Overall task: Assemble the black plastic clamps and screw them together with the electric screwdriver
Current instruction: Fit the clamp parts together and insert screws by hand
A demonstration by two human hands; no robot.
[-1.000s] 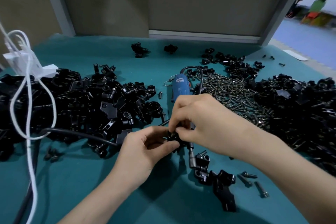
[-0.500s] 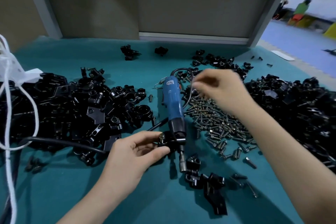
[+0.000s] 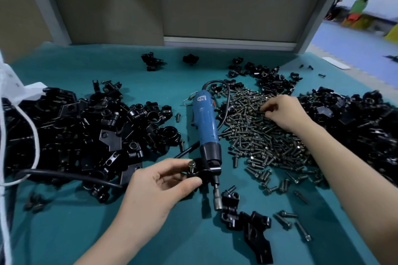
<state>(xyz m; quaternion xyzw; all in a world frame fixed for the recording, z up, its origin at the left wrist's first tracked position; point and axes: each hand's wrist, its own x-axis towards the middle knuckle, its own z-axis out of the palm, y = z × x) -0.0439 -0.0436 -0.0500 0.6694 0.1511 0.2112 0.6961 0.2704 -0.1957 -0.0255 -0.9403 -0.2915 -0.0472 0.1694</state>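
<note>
Nearest you, by the front edge of the bench (image 3: 64,232), a few joined black clamps (image 3: 247,224) lie in a cluster, with loose screws (image 3: 301,230) just to their right. Just behind them your left hand (image 3: 159,187) curls thumb and fingers round a black clamp (image 3: 204,173), and a screw head (image 3: 191,165) stands up from it. That clamp covers the dark nose of the blue electric screwdriver (image 3: 205,122), which lies mid-bench with its bit toward the front edge; whether the two touch cannot be told. To the screwdriver's right spreads the pile of screws (image 3: 265,142), and your right hand (image 3: 284,111) rests on its far part, fingers bent with the tips down among the screws; you cannot tell whether they have hold of one. Heaps of black clamp parts fill the left side (image 3: 75,135) and the right side (image 3: 355,127). A white cable (image 3: 34,135) loops over the left heap. A few stray pieces (image 3: 150,63) sit near the back edge.
</note>
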